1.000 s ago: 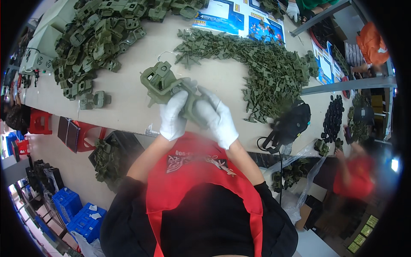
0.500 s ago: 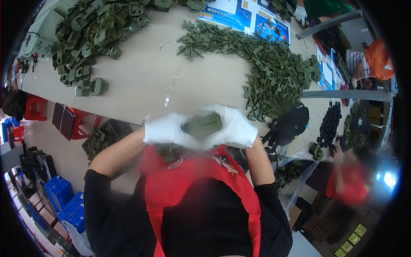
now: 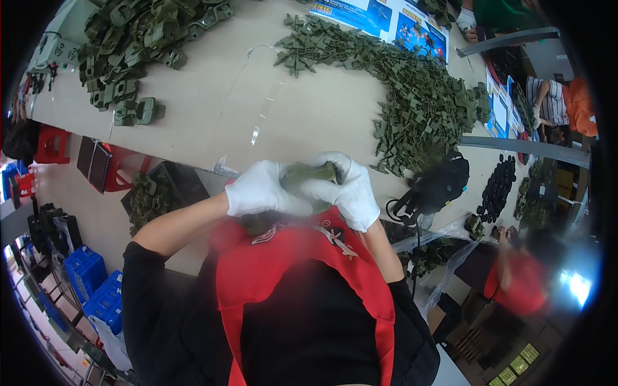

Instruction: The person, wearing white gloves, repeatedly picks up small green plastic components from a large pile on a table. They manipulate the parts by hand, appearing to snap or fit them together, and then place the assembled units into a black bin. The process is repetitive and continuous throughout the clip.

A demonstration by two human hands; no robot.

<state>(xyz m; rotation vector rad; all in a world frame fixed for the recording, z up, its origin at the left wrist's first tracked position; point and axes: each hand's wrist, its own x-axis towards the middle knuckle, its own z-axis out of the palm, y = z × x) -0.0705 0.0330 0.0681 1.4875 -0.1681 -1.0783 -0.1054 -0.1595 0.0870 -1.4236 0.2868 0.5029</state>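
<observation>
Close to my chest, at the table's near edge, both white-gloved hands grip one olive-green plastic toy vehicle body [image 3: 308, 174]. My left hand [image 3: 262, 191] wraps its left side, fingers closed. My right hand [image 3: 351, 193] holds the other side, its thumb lying across the front of the part. The gloves cover much of the piece, and blur hides its detail. A heap of similar green vehicle bodies [image 3: 138, 55] covers the table's far left, with a pair standing at its near end. To the right spreads a long heap of small flat green plastic parts [image 3: 418, 96].
A black bag-like object [image 3: 438, 186] lies right of my hands. Black round parts [image 3: 497, 190] sit farther right. Below the table's left edge stands a dark bin [image 3: 154, 196] of green parts, near a red stool [image 3: 119, 174]. Co-workers are at the right; metal posts rise there.
The green vehicle body has been turned and tilted between my hands. My right thumb now lies across its front, and my right hand has shifted slightly. The whole view has moved a little.
</observation>
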